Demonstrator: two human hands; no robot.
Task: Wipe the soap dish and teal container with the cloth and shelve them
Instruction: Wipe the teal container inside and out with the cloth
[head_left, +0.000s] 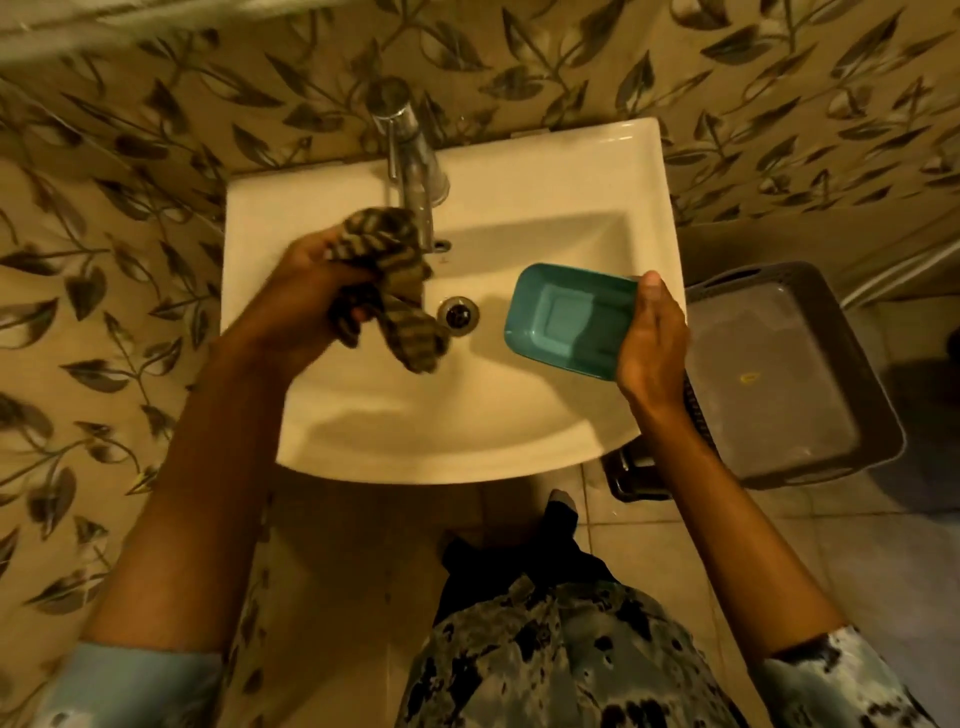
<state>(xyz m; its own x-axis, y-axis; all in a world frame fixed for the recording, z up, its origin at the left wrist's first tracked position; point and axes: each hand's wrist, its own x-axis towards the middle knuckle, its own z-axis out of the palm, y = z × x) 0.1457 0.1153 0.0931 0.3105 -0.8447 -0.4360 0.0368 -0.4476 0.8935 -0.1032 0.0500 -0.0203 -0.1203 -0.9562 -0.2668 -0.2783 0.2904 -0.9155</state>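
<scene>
A person stands at a white sink (363, 460) set against a wall (119, 270) tiled with a leaf pattern, both hands held over the basin. The left hand (311, 283) is at the left of the basin, just near of the chrome tap (415, 176). Its fingers (358, 313) are curled round a bunched striped cloth (387, 244), gripping it at the middle. One end of the cloth sticks up toward the tap and the other hangs down to the right, ending beside the drain (457, 312); this hand and the cloth are motion-blurred. The right hand (654, 343) holds the teal container (566, 322) over the right side of the basin, open side up and slightly tilted. The thumb (650, 287) presses on the container's right rim at the far corner, and the palm covers its right end; the other fingers go beneath it and cannot be seen. The container is rectangular with rounded corners and a raised square in its floor. Cloth and container are apart, with the drain between them. To the right of the sink, lower down, stands a grey basket (779, 348) with a small yellow speck on its bottom. The floor (649, 545) beneath the sink is tiled.
</scene>
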